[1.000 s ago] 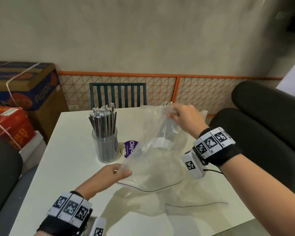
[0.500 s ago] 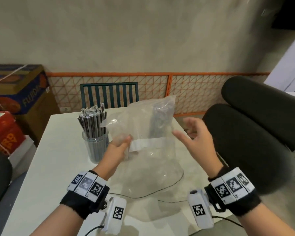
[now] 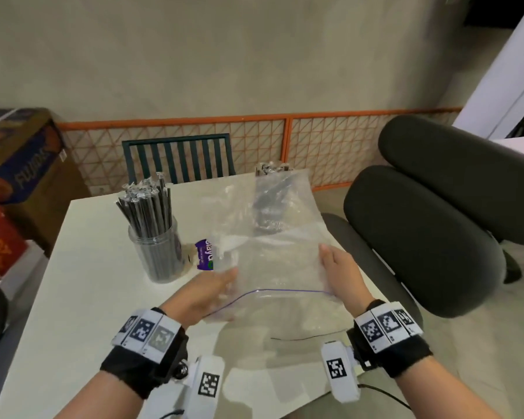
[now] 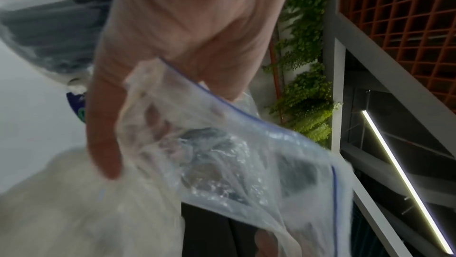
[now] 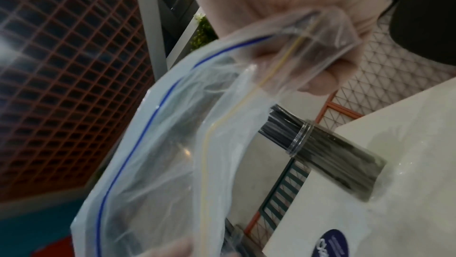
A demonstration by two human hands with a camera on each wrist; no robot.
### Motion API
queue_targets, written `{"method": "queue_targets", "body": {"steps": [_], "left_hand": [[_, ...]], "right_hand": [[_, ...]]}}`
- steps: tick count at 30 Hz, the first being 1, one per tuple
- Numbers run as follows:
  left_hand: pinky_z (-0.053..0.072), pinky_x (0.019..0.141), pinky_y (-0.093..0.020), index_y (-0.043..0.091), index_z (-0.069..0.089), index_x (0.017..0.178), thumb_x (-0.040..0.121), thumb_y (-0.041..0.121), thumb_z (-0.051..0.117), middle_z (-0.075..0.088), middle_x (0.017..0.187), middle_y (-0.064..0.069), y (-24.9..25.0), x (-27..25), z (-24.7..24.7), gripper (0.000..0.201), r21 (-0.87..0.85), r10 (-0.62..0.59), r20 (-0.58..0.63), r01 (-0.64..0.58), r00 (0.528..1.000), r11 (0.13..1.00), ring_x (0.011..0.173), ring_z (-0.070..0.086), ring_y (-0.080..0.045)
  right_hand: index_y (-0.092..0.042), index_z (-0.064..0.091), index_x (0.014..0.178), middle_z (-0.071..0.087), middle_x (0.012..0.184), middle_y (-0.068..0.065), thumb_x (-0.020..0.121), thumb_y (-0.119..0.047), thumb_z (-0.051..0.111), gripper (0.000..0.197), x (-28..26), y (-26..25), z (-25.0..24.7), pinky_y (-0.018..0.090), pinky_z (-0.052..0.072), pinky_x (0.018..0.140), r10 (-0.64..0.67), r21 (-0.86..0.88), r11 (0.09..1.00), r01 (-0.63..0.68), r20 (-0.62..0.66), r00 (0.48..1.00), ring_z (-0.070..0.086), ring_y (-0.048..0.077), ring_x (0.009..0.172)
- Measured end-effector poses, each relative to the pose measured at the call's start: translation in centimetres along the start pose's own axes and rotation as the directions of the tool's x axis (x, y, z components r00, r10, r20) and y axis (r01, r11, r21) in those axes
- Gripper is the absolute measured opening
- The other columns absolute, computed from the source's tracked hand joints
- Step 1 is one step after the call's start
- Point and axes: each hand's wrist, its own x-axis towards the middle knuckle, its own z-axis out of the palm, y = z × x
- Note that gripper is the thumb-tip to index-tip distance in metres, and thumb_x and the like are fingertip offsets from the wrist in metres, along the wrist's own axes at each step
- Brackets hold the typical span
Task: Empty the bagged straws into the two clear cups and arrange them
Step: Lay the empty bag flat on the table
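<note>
A clear zip bag (image 3: 273, 255) hangs above the white table (image 3: 88, 297) between my hands and looks empty. My left hand (image 3: 224, 276) grips its left edge near the blue zip line, with fingers showing through the plastic (image 4: 158, 122). My right hand (image 3: 325, 252) pinches the right corner at the zip (image 5: 320, 60). A clear cup (image 3: 156, 246) packed with wrapped dark straws stands upright left of the bag. A second cup of straws (image 3: 270, 204) shows blurred through the bag behind it, and stands on the table in the right wrist view (image 5: 333, 156).
A purple label (image 3: 204, 255) lies by the left cup. Another clear bag (image 3: 300, 337) lies flat near the table's front edge. A black office chair (image 3: 421, 231) crowds the right side, a green chair (image 3: 179, 155) stands behind, and boxes (image 3: 18, 152) are stacked at left.
My right hand let go of the bag's top, swung down and took the right zip corner. My left hand shifted to the left edge. The bag has dropped lower and spread between both hands.
</note>
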Motion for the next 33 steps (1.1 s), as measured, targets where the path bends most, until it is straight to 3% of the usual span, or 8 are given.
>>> {"method": "queue_targets", "body": {"steps": [3,8,12,15,20,24,28,33], "left_hand": [[0.034,0.039,-0.011,0.01,0.045,0.054,0.094,0.011,0.043,0.046,0.047,0.0,-0.9,0.7,0.9,0.04,0.128,0.134,-0.222,-0.108,0.966,0.986,0.038,0.043,-0.006],[0.032,0.061,-0.03,0.012,0.04,0.065,0.098,0.021,0.038,0.044,0.062,-0.004,-2.3,2.4,3.8,0.034,0.315,0.249,-0.284,-0.156,0.926,0.936,0.065,0.042,-0.023],[0.041,0.067,-0.032,0.009,0.042,0.094,0.093,0.02,0.049,0.054,0.085,-0.013,-3.8,4.4,6.9,0.013,0.145,0.092,-0.201,-0.064,0.975,0.987,0.068,0.051,-0.021],[0.041,0.094,-0.037,0.009,0.028,0.135,0.089,0.03,0.058,0.046,0.129,-0.018,-5.0,6.2,8.4,0.059,0.232,-0.105,-0.115,0.129,0.988,0.964,0.111,0.052,-0.029],[0.021,0.112,-0.043,0.008,0.002,0.148,0.085,0.055,0.051,0.01,0.153,-0.017,-3.8,6.8,8.4,0.092,0.655,0.015,-0.274,0.175,0.962,0.735,0.139,0.012,-0.034],[-0.002,0.115,-0.05,0.017,-0.01,0.149,0.081,0.062,0.05,-0.019,0.156,-0.008,-0.6,6.8,9.5,0.101,0.891,0.264,-0.059,-0.069,0.963,0.449,0.143,-0.02,-0.028],[-0.018,0.105,-0.061,0.018,-0.018,0.146,0.063,0.08,0.044,-0.036,0.149,-0.01,-0.1,10.8,12.6,0.121,0.962,0.225,0.2,-0.234,0.954,0.14,0.129,-0.041,-0.028],[-0.02,0.096,-0.07,0.036,-0.015,0.145,0.053,0.078,0.063,-0.039,0.142,0.003,-5.0,15.3,12.3,0.128,0.982,-0.045,0.166,-0.161,0.985,0.096,0.138,-0.031,-0.032]], "right_hand": [[-0.016,0.035,0.059,0.041,0.057,0.0,0.1,-0.034,0.03,0.045,-0.5,1.4,-1.2,0.034,0.032,0.063,-0.002,-0.171,0.985,-0.005,-0.042,0.999,0.043,0.021,0.061],[-0.015,0.041,0.062,0.048,0.064,0.001,0.1,-0.035,0.031,0.044,-0.9,4.3,-2.4,0.033,0.034,0.068,0.151,-0.179,0.971,-0.157,-0.046,0.987,0.049,0.026,0.074],[-0.005,0.058,0.087,0.059,0.088,0.01,0.099,-0.039,0.034,0.044,1.1,7.5,-4.3,0.031,0.035,0.076,0.26,-0.205,0.946,-0.252,0.011,0.966,0.054,0.031,0.095],[-0.002,0.057,0.102,0.065,0.105,0.019,0.097,-0.041,0.04,0.042,2.9,10.9,-4.5,0.034,0.04,0.079,0.338,-0.367,0.885,-0.286,0.084,0.938,0.057,0.036,0.104],[-0.013,0.035,0.134,0.044,0.135,0.014,0.095,-0.042,0.043,0.049,4.4,12.1,-5.7,0.044,0.043,0.095,0.369,-0.683,0.707,-0.183,0.136,0.919,0.047,0.033,0.121],[-0.027,0.007,0.147,0.013,0.154,0.007,0.086,-0.056,0.05,0.08,4.8,9.1,-5.4,0.058,0.03,0.104,0.109,-0.764,0.632,0.129,0.253,0.961,0.017,0.034,0.141],[-0.046,-0.018,0.142,-0.03,0.154,-0.003,0.065,-0.07,0.062,0.114,7.6,8.5,-1.5,0.076,0.01,0.102,0.047,-0.668,0.606,0.431,0.572,0.819,-0.026,0.041,0.14],[-0.051,-0.024,0.137,-0.04,0.149,-0.008,0.059,-0.071,0.069,0.123,10.5,14.3,2.1,0.081,0.004,0.098,0.305,-0.683,0.61,0.401,0.67,0.677,-0.031,0.049,0.134]]}}
